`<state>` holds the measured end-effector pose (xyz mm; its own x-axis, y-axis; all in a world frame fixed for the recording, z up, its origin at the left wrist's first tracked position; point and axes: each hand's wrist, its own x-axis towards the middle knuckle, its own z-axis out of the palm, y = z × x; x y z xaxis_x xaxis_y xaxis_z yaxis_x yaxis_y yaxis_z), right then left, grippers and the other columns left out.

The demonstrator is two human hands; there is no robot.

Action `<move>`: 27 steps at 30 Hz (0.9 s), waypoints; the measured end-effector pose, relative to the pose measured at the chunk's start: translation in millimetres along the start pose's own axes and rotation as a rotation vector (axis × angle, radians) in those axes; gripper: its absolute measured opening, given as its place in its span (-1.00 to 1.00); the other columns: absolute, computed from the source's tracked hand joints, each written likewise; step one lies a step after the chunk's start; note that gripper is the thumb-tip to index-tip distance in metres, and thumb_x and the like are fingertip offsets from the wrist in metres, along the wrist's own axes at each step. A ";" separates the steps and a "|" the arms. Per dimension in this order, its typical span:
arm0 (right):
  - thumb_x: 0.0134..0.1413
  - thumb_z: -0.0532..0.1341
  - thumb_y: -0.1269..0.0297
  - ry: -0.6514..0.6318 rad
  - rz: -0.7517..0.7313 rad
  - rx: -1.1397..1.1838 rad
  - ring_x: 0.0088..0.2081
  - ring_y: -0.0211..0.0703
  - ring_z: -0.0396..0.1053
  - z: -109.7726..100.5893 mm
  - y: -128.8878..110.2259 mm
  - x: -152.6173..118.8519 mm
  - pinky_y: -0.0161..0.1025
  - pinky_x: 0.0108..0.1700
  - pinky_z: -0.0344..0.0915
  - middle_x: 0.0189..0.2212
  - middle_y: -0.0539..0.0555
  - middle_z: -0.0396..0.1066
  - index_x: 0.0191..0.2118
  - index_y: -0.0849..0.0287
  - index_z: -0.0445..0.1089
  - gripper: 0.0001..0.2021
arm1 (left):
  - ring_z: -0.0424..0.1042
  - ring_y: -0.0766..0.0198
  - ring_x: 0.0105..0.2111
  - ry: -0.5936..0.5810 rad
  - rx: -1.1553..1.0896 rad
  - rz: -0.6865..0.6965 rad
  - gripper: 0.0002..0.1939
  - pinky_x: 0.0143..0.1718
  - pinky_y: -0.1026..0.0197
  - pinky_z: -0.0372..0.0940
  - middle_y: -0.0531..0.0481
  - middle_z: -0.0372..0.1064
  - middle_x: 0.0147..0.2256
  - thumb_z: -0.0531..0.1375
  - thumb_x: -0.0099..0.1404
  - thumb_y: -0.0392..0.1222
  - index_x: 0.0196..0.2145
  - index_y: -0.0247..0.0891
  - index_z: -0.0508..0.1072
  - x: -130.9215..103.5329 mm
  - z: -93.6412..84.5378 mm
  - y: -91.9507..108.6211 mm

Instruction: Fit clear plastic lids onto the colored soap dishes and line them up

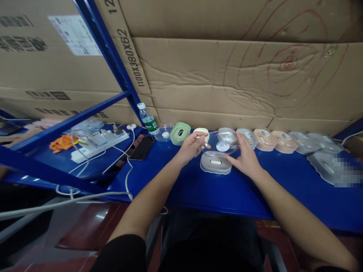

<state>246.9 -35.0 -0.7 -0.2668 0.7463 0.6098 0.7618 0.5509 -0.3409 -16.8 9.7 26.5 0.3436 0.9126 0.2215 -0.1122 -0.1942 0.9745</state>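
Note:
A clear plastic cover (211, 152) with a round sticker on it is held up between my two hands. At its left edge my left hand (194, 146) is closed with thumb and fingers pinched. The opposite edge sits between the thumb and fingers of my right hand (247, 155). Just below the cover, a grey oval container (208, 166) with a slot in its top lies on the blue table. Behind my left fingers a cream container (202, 130) is partly hidden. Another grey container with a clear top (227, 133) stands behind the held cover.
Along the back stand a green container (185, 132), a clear lid (160, 133), a water bottle (149, 122), pink containers (265, 141) and several grey ones (303, 145). To the left are a phone (141, 148), a power strip (96, 145), cables and a blue shelf post (104, 45). Cardboard (198, 75) walls the back.

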 end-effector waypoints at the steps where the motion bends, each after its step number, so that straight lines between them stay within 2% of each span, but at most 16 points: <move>1: 0.19 0.33 -0.15 0.015 -0.006 -0.011 0.24 0.37 0.37 0.0 0.3 -0.5 0.26 0.10 0.50 0.40 0.34 0.16 0.58 -0.07 -0.29 0.05 | 0.09 0.49 -0.74 -0.012 0.015 -0.014 -0.55 -0.69 0.33 -0.01 0.04 0.55 -0.43 0.23 0.39 0.23 -0.04 -0.21 0.44 -0.3 1.4 -1.3; 3: 0.12 0.37 -0.21 0.012 -0.002 -0.042 0.28 0.41 0.32 -0.9 -0.9 -0.9 0.30 0.15 0.46 0.38 0.35 0.18 0.58 -0.05 -0.30 0.12 | 0.16 0.45 -0.70 -0.008 0.100 0.000 -0.57 -0.63 0.32 0.09 0.06 0.51 -0.48 0.16 0.45 0.19 -0.01 -0.23 0.47 0.4 1.4 -5.3; 6: 0.01 0.42 -0.26 -0.044 0.001 -0.068 0.39 0.50 0.16 -2.4 -6.4 -0.3 0.37 0.29 0.31 0.41 0.37 0.12 0.58 0.03 -0.27 0.22 | 0.37 0.34 -0.56 0.031 0.325 0.094 -0.54 -0.43 0.26 0.29 0.06 0.47 -0.53 0.05 0.52 0.14 0.03 -0.25 0.52 1.5 -0.8 -11.8; 8: 0.01 0.42 -0.23 -0.094 -0.026 -0.042 0.42 0.50 0.11 -2.5 -9.5 0.4 0.39 0.36 0.21 0.43 0.34 0.11 0.57 0.03 -0.19 0.17 | 0.47 0.28 -0.47 0.027 0.489 0.126 -0.50 -0.29 0.20 0.36 0.05 0.47 -0.53 0.00 0.55 0.13 0.08 -0.25 0.54 0.4 -1.8 -13.7; 10: 0.03 0.42 -0.20 -0.134 -0.052 -0.003 0.41 0.48 0.15 -2.0 -10.0 1.2 0.39 0.38 0.18 0.41 0.30 0.17 0.55 -0.01 -0.07 0.08 | 0.53 0.21 -0.40 -0.004 0.641 0.115 -0.47 -0.21 0.15 0.39 0.02 0.50 -0.50 -0.03 0.55 0.14 0.12 -0.24 0.55 -1.7 -2.2 -12.6; 13: 0.04 0.42 -0.21 -0.190 -0.064 0.032 0.37 0.41 0.22 -3.0 -6.2 2.5 0.36 0.37 0.22 0.36 0.29 0.24 0.50 0.00 0.06 0.00 | 0.59 0.12 -0.25 -0.061 0.831 0.083 -0.46 -0.15 0.11 0.40 -0.08 0.60 -0.35 -0.03 0.55 0.15 0.13 -0.21 0.57 -4.6 -1.9 -8.1; 16: 0.04 0.41 -0.25 -0.294 -0.060 0.025 0.36 0.37 0.25 -6.9 -2.4 4.1 0.29 0.35 0.27 0.37 0.30 0.24 0.49 0.03 0.09 0.00 | 0.59 0.04 -0.11 -0.089 0.981 0.057 -0.47 -0.09 0.07 0.40 -0.15 0.64 -0.14 0.01 0.52 0.20 0.09 -0.17 0.59 -5.6 0.0 -5.8; 19: -0.07 0.45 -0.30 -0.402 -0.043 -0.016 0.32 0.40 0.30 -10.6 -2.0 5.5 0.28 0.31 0.31 0.34 0.34 0.27 0.47 0.08 0.15 0.07 | 0.58 0.02 -0.10 -0.155 1.066 0.024 -0.46 -0.09 0.06 0.39 -0.14 0.64 -0.12 0.01 0.51 0.22 0.03 -0.17 0.61 -5.1 2.5 -7.6; 22: -0.19 0.48 -0.36 -0.435 -0.037 -0.044 0.27 0.43 0.35 -10.8 -2.5 5.9 0.29 0.28 0.34 0.29 0.34 0.33 0.44 0.10 0.21 0.12 | 0.58 0.00 -0.08 -0.221 1.087 0.006 -0.45 -0.09 0.04 0.38 -0.16 0.63 -0.11 -0.03 0.53 0.19 -0.01 -0.21 0.61 -4.0 3.6 -11.3; 27: -0.14 0.44 -0.39 -0.474 -0.044 -0.034 0.29 0.41 0.33 -6.1 0.8 3.7 0.28 0.30 0.31 0.32 0.34 0.30 0.46 0.10 0.17 0.12 | 0.58 -0.02 -0.07 -0.237 1.124 -0.020 -0.42 -0.11 0.03 0.37 -0.20 0.63 -0.10 -0.08 0.54 0.21 -0.06 -0.22 0.60 -2.6 1.8 -15.8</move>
<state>250.1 -34.1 5.6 -0.5330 0.8152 0.2267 0.7608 0.5790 -0.2933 -14.3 9.7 10.6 0.5163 0.8516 0.0902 0.7501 -0.5005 0.4322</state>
